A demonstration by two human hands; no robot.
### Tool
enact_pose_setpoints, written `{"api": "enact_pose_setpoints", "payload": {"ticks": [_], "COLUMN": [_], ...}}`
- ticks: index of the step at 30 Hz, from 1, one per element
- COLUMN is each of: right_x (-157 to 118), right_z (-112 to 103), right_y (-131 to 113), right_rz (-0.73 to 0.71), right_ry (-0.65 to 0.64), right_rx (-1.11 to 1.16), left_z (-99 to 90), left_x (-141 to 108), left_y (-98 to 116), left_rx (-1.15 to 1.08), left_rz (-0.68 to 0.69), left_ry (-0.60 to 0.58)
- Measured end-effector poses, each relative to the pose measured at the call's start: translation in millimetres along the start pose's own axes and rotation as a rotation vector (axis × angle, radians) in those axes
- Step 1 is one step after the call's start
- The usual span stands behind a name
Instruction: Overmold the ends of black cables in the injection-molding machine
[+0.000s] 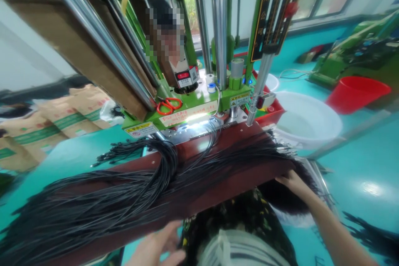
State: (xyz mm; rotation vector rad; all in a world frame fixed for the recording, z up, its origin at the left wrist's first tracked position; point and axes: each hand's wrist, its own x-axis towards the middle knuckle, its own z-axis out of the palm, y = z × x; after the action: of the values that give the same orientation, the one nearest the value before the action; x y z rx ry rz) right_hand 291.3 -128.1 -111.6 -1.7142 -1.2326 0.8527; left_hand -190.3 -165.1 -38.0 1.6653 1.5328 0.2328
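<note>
My left hand (156,244), at seven o'clock, has fingers parted; my right hand (290,181), at four, hides its grip, I cannot tell; black cables (84,203) fan toward eight across the brown board (237,179).

Black cables (102,199) sprawl over the brown surface (237,174)!
Right hand (291,179) at its near right corner, left hand (158,246) loose off the near edge.

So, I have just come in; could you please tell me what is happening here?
Long, thin black cables lie spread over a dark-red flat board before a green metal machine. The person's left hand, partly open, is near the board's front edge and seems empty. The right hand is at the board's right end; whether it grips anything is unclear.
</note>
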Motion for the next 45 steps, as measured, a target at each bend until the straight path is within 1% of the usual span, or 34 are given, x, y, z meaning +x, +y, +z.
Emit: {"api": "enact_pose_setpoints", "payload": {"ticks": [2,3,4,5,6,7,9,10,12,14,16,18,19,20,23,25,27,29,30,31,32,33,34,35,36,37,38,40,41,42,43,44,45], "right_x": [1.5,2.2,2.6,2.5,1.8,0.4,-4.3,-7.5,-14.5,-21.4,-27.0,-31.0,-32.6,-34.0,-37.3,-39.1,-41.3,-45.1,-47.8,-50.8,-53.7,-56.0,-57.1,-56.5,-53.9,-49.3,-43.1,-28.7,-22.2,-16.9,-13.2,-11.0,-10.0], "right_z": [0.5,0.9,1.3,1.5,1.4,0.8,-2.0,-3.9,-8.3,-12.5,-16.1,-19.7,-21.7,-23.9,-31.5,-36.5,-40.6,-42.4,-41.8,-39.7,-35.9,-30.1,-22.3,-12.7,-1.8,9.6,20.9,39.7,46.2,50.6,53.0,54.1,54.4], "right_y": [3.8,4.7,5.1,5.2,5.3,5.6,7.8,9.7,13.5,14.3,9.2,-1.8,-8.6,-15.4,-31.7,-39.4,-50.0,-68.3,-80.8,-94.8,-109.6,-123.9,-136.7,-147.3,-155.3,-160.7,-164.2,-169.2,-172.7,-177.6,-184.1,-191.6,-199.5], "right_rz": [-0.009,-0.019,-0.029,-0.038,-0.042,-0.046,-0.064,-0.079,-0.097,-0.092,-0.087,-0.093,-0.094,-0.095,-0.104,-0.122,-0.171,-0.237,-0.271,-0.302,-0.333,-0.356,-0.366,-0.351,-0.316,-0.269,-0.229,-0.175,-0.162,-0.17,-0.216,-0.316,-0.468], "right_ry": [0.012,0.019,0.025,0.028,0.03,0.027,0.019,0.02,0.025,0.03,0.026,0.01,-0.004,-0.023,-0.078,-0.083,-0.02,0.115,0.183,0.235,0.246,0.206,0.118,-0.003,-0.115,-0.191,-0.217,-0.215,-0.21,-0.216,-0.219,-0.21,-0.178], "right_rx": [0.002,0.002,-0.002,-0.011,-0.022,-0.031,-0.026,-0.014,0.002,-0.005,-0.019,-0.042,-0.061,-0.082,-0.152,-0.241,-0.401,-0.556,-0.587,-0.569,-0.497,-0.379,-0.232,-0.073,0.086,0.232,0.365,0.584,0.635,0.629,0.564,0.448,0.298], "left_z": [7.9,12.5,16.8,20.5,23.6,26.2,30.4,32.5,36.9,40.9,43.0,41.7,39.6,36.4,21.7,9.8,-0.7,-7.4,-9.1,-9.7,-9.4,-8.6,-7.5,-6.3,-5.3,-4.5,-4.1,-4.3,-4.8,-5.4,-6.2,-6.8,-7.4], "left_x": [22.7,39.8,59.4,80.1,100.3,118.4,144.8,152.5,158.9,158.9,159.4,163.1,165.8,168.3,171.4,168.4,163.3,158.6,157.0,155.8,155.2,154.8,154.7,154.7,154.6,154.4,154.1,153.2,152.7,152.2,151.8,151.5,151.3], "left_y": [57.0,84.8,110.0,131.3,148.4,161.3,177.1,181.7,188.1,193.3,198.1,202.0,203.4,204.3,204.1,201.4,197.1,192.7,190.8,189.3,188.1,187.2,186.6,186.2,186.0,185.9,185.9,186.4,186.9,187.6,188.3,188.9,189.5], "left_rx": [0.056,0.141,0.229,0.324,0.414,0.498,0.634,0.689,0.769,0.808,0.82,0.821,0.813,0.796,0.686,0.571,0.435,0.294,0.228,0.167,0.107,0.05,-0.005,-0.057,-0.107,-0.156,-0.201,-0.279,-0.307,-0.327,-0.339,-0.347,-0.353], "left_rz": [0.307,0.442,0.542,0.61,0.646,0.661,0.659,0.648,0.633,0.623,0.629,0.653,0.666,0.671,0.644,0.671,0.719,0.728,0.718,0.705,0.693,0.681,0.668,0.655,0.64,0.623,0.607,0.575,0.558,0.541,0.528,0.519,0.516], "left_ry": [0.128,0.153,0.206,0.258,0.303,0.315,0.311,0.307,0.309,0.291,0.212,0.126,0.105,0.107,0.207,0.251,0.271,0.283,0.284,0.28,0.267,0.247,0.224,0.198,0.17,0.141,0.112,0.066,0.047,0.032,0.024,0.024,0.027]}}
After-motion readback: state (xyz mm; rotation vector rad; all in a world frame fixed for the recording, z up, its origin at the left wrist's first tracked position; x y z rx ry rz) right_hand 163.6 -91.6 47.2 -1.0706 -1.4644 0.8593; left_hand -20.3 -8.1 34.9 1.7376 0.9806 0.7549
